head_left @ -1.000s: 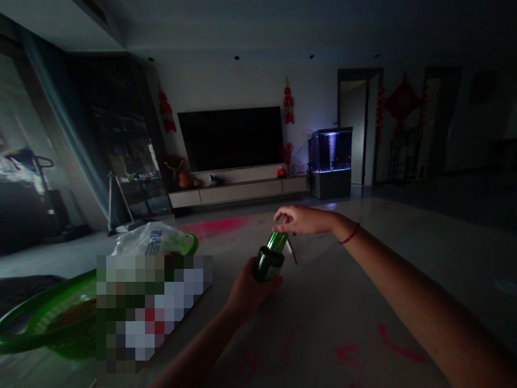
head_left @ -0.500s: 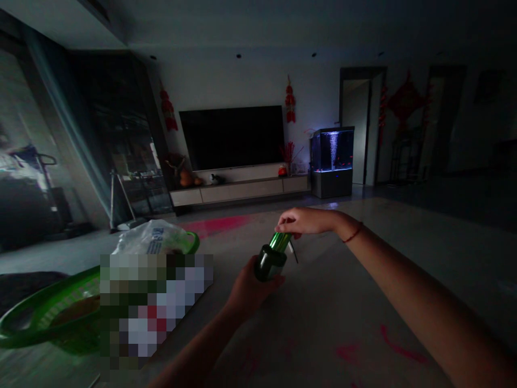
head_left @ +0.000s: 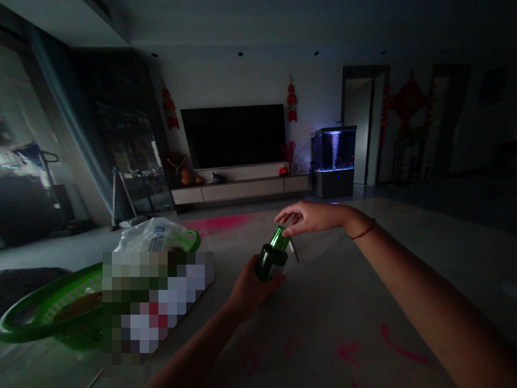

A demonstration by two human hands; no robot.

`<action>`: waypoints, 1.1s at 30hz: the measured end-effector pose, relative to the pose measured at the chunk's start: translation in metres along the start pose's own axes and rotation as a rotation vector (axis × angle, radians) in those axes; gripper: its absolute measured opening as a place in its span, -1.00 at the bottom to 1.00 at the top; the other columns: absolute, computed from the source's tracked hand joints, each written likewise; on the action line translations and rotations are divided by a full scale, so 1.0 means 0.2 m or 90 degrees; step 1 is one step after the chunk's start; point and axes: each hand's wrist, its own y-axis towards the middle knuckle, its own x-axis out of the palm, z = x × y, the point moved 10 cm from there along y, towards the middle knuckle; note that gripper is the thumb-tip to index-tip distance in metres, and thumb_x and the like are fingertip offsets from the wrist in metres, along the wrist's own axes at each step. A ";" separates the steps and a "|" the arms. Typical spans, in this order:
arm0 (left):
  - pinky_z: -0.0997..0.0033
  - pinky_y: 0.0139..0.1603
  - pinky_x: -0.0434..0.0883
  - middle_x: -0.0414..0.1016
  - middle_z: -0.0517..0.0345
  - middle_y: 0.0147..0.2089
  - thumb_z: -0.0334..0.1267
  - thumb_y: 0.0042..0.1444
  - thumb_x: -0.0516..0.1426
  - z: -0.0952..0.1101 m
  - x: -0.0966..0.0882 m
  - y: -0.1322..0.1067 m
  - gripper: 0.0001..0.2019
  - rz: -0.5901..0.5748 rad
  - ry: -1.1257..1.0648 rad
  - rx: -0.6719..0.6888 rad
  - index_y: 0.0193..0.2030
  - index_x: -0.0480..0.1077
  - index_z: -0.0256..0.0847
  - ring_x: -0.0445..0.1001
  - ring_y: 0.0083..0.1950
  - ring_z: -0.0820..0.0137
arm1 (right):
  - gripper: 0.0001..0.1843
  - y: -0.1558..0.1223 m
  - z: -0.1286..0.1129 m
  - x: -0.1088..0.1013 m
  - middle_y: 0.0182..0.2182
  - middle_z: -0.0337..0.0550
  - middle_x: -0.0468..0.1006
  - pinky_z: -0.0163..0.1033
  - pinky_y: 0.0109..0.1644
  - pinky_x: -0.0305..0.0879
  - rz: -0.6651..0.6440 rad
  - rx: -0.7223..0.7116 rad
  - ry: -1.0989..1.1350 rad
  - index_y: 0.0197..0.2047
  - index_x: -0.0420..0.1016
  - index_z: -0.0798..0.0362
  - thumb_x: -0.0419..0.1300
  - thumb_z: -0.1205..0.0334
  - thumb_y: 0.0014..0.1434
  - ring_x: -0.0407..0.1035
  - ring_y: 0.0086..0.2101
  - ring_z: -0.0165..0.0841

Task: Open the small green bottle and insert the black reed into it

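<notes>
In the head view my left hand is wrapped round the dark green bottle and keeps it tilted a little to the right above the table. A shiny green cap stands on the bottle's top. Over it hovers my right hand, its fingers spread and arched, the thumb close to the cap's upper edge; whether the thumb touches it I cannot tell. Just behind the bottle lies a thin stick, pale at one end and dark at the other, partly hidden.
To the left a green plastic basket holds a clear plastic bag; a blurred-out patch covers its right side. Pink smears mark the table. Farther off are a television, a low cabinet and a lit fish tank.
My right hand has loosened from the cap, spread its fingers and shifted slightly up and right. My left hand and the bottle stay nearly in place.
</notes>
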 end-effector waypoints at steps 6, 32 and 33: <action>0.44 -0.36 0.30 0.46 0.10 -0.32 -0.13 -0.26 0.21 0.01 0.00 0.00 -0.55 0.001 -0.007 0.016 -0.19 0.27 -0.26 0.42 -0.30 0.32 | -0.57 0.01 0.06 0.03 -0.35 -0.01 0.48 -0.36 -0.46 0.24 -0.010 0.083 -0.027 -0.13 0.38 0.22 0.05 0.04 0.08 0.33 -0.50 -0.45; 0.42 -0.34 0.29 0.45 0.05 -0.29 -0.12 -0.27 0.22 0.01 0.01 -0.01 -0.47 -0.015 -0.007 0.010 -0.13 0.24 -0.30 0.40 -0.29 0.30 | -0.61 0.00 -0.05 0.06 -0.26 -0.10 0.49 -0.35 -0.24 0.25 -0.049 -0.049 -0.023 -0.09 0.37 0.15 0.20 0.24 -0.04 0.36 -0.30 -0.42; 0.42 -0.34 0.29 0.45 0.05 -0.29 -0.12 -0.27 0.22 0.01 0.01 -0.01 -0.47 -0.012 -0.011 0.012 -0.13 0.24 -0.30 0.40 -0.29 0.30 | -0.61 0.00 -0.05 0.05 -0.26 -0.10 0.49 -0.34 -0.23 0.25 -0.047 -0.048 -0.016 -0.10 0.37 0.16 0.20 0.23 -0.04 0.36 -0.30 -0.42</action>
